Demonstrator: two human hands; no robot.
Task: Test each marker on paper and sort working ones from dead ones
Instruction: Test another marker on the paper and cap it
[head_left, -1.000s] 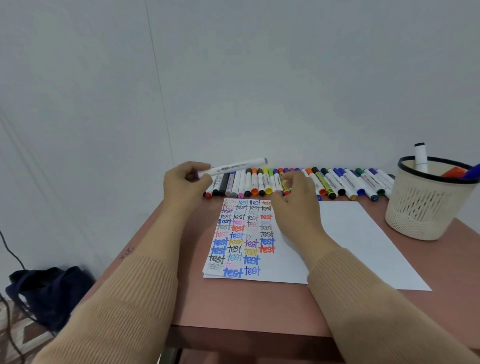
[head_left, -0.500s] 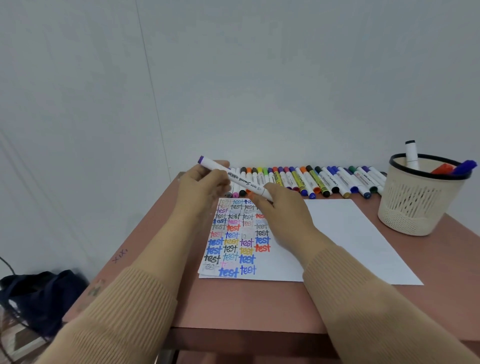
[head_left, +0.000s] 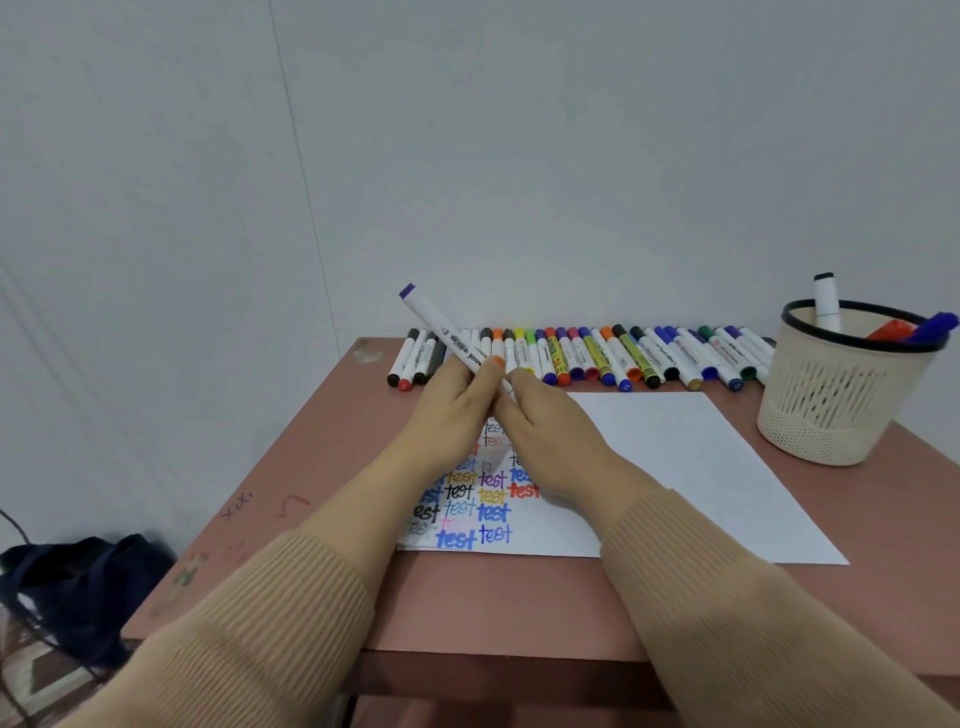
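Observation:
A white marker (head_left: 441, 327) with a purple end points up and to the left above the paper. My left hand (head_left: 454, 402) pinches its barrel near the middle. My right hand (head_left: 545, 436) holds its lower end, which the fingers hide. Below both hands lies a white sheet of paper (head_left: 675, 457) with many coloured "test" words written down its left side. A long row of markers (head_left: 597, 358) lies along the table's far edge.
A beige mesh cup (head_left: 831, 405) with a black rim stands at the right and holds a few markers. The paper lies on a reddish-brown table (head_left: 493, 603). A dark bag (head_left: 78, 587) sits on the floor at the left. A grey wall rises behind the table.
The marker tipped from nearly level to steeply slanted, purple end up. My right hand left the marker row and took the marker's lower end; both hands drew together.

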